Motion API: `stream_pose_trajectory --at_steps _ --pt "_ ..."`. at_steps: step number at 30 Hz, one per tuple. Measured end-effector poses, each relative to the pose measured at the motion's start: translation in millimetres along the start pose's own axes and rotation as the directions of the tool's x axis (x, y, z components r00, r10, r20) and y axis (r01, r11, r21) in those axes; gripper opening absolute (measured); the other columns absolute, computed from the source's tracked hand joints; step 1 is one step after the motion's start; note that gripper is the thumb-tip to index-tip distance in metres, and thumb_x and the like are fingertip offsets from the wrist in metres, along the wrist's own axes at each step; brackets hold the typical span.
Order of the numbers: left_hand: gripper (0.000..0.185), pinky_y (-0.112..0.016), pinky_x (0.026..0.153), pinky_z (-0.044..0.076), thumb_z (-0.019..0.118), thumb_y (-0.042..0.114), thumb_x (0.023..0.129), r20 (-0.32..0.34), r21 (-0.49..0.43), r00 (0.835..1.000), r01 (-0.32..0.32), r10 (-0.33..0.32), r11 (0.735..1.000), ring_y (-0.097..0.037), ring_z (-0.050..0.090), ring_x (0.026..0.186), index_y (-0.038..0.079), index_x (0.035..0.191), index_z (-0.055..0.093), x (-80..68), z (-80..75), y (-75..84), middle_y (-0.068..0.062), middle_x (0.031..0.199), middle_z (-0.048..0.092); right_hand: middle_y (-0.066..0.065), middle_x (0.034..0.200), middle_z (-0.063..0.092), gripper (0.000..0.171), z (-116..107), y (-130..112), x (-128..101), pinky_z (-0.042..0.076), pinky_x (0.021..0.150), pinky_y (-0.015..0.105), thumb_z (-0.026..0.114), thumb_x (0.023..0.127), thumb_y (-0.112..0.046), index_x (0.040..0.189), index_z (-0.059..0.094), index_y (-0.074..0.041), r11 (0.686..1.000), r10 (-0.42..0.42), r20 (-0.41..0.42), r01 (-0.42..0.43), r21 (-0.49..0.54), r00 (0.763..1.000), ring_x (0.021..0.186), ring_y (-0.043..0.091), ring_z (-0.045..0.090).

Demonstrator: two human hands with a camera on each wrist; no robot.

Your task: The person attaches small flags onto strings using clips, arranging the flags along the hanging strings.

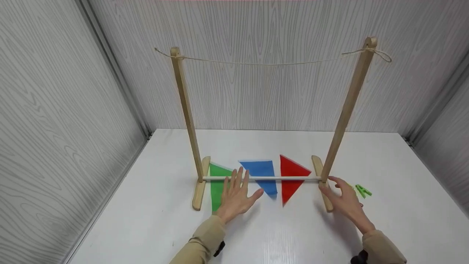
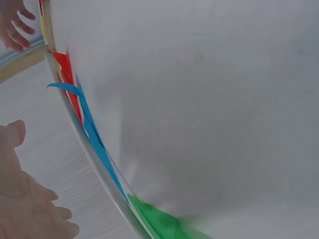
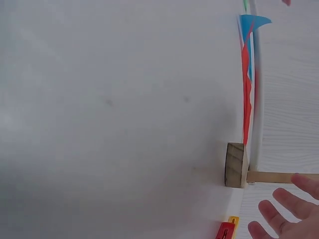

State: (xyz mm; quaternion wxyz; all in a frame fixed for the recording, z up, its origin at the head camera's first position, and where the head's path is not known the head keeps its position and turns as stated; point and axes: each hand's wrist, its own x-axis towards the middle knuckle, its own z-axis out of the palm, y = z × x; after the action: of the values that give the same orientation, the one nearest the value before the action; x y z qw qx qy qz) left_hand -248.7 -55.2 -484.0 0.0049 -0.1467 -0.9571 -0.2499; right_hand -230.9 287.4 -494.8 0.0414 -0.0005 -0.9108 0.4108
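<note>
Toward the middle of the white bench, nearer its front edge than its back, stands a wooden rack: two upright posts on flat feet, a thin crossbar low between them and a string tied across the tops. Three paper-thin pennants lie flat under the crossbar: green by the left foot, blue in the middle, red toward the right post.

The left hand lies spread with straight fingers, resting over the inner edge of the green pennant, fingertips at the crossbar. The right hand hovers relaxed and holding nothing beside the right foot; whether it touches the wood I cannot tell. Small clothespins, green and yellow with a red one in the right wrist view, lie just beyond it toward the right edge.

The pennants look very light, limp and slick against the bench, so a flat one probably needs sliding or a pinch at a lifted corner; the blue one's curled edge offers that. The rack appears light and stiff, and is best steadied at a post near its foot.
</note>
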Motion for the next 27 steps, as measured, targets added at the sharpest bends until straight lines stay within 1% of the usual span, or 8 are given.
stream_pose_trajectory --at_steps 2,6,10,13,15,18,23,27 --pt "0.084 -0.06 0.127 0.006 0.049 0.057 0.1 0.025 -0.003 0.999 -0.031 0.031 1.0 -0.039 0.008 0.157 0.003 0.159 0.023 6.1 3.2 9.6 -0.018 0.169 0.014 0.029 0.152 0.043 0.065 1.9 -1.9 2.2 0.04 0.107 0.066 0.056 0.101 -0.042 0.148 0.043 0.002 1.0 -0.005 0.0 0.005 0.0 1.0 0.134 0.048 0.046" --pt "0.082 -0.056 0.128 0.007 0.046 0.058 0.1 0.068 0.035 0.997 -0.048 0.046 0.998 -0.035 0.01 0.158 0.007 0.16 0.023 14.8 9.4 21.7 -0.015 0.17 0.016 0.027 0.151 0.046 0.065 4.3 -4.6 5.0 0.046 0.102 0.06 0.058 0.1 -0.043 0.148 0.044 0.0 1.0 0.006 0.021 -0.006 0.006 1.0 0.13 0.044 0.049" --pt "0.078 -0.054 0.129 0.008 0.045 0.057 0.1 0.097 0.053 0.992 -0.081 0.076 0.995 -0.033 0.012 0.158 0.01 0.16 0.025 21.5 15.6 28.8 -0.012 0.169 0.019 0.025 0.148 0.049 0.066 5.4 -6.7 6.5 0.051 0.093 0.045 0.059 0.1 -0.046 0.147 0.045 -0.002 0.999 0.034 0.046 -0.034 0.007 0.998 0.127 0.04 0.051" --pt "0.075 -0.052 0.129 0.009 0.044 0.056 0.101 0.117 0.055 0.987 -0.113 0.106 0.992 -0.031 0.015 0.158 0.012 0.16 0.028 25.7 20.2 34.0 -0.01 0.169 0.022 0.023 0.145 0.051 0.067 6.4 -7.9 7.7 0.049 0.087 0.034 0.06 0.099 -0.047 0.147 0.045 -0.003 0.999 0.051 0.06 -0.052 0.01 0.997 0.126 0.038 0.052" --pt "0.073 -0.051 0.13 0.01 0.044 0.056 0.101 0.131 0.068 0.983 -0.138 0.128 0.988 -0.03 0.016 0.158 0.014 0.159 0.029 27.5 23.3 37.7 -0.009 0.168 0.025 0.022 0.143 0.052 0.067 7.7 -8.7 8.3 0.048 0.085 0.03 0.06 0.099 -0.048 0.147 0.046 -0.003 0.999 0.052 0.065 -0.053 0.011 0.997 0.125 0.037 0.052" --pt "0.069 -0.049 0.13 0.011 0.042 0.054 0.102 0.155 0.092 0.976 -0.171 0.155 0.981 -0.028 0.018 0.158 0.017 0.159 0.031 29.2 28.6 43.9 -0.005 0.168 0.027 0.022 0.143 0.053 0.068 10.4 -9.6 9.5 0.051 0.088 0.033 0.061 0.098 -0.048 0.147 0.046 -0.004 0.999 0.049 0.069 -0.05 0.008 0.996 0.126 0.037 0.052" --pt "0.063 -0.047 0.13 0.013 0.042 0.05 0.104 0.202 0.167 0.966 -0.199 0.164 0.966 -0.024 0.019 0.157 0.021 0.159 0.031 30.2 39.5 54.4 -0.001 0.167 0.029 0.022 0.144 0.054 0.065 15.4 -12.1 11.3 0.054 0.098 0.048 0.063 0.098 -0.044 0.146 0.048 -0.003 0.999 0.036 0.071 -0.037 0.017 0.997 0.127 0.038 0.053" --pt "0.056 -0.046 0.13 0.015 0.041 0.041 0.106 0.231 0.241 0.958 -0.225 0.169 0.944 -0.022 0.02 0.157 0.021 0.158 0.034 29.6 45.8 60.8 0.002 0.167 0.031 0.023 0.141 0.057 0.06 18.6 -14.5 12.2 0.055 0.099 0.05 0.065 0.098 -0.038 0.143 0.052 -0.001 0.999 0.023 0.067 -0.024 0.022 0.998 0.122 0.037 0.057"
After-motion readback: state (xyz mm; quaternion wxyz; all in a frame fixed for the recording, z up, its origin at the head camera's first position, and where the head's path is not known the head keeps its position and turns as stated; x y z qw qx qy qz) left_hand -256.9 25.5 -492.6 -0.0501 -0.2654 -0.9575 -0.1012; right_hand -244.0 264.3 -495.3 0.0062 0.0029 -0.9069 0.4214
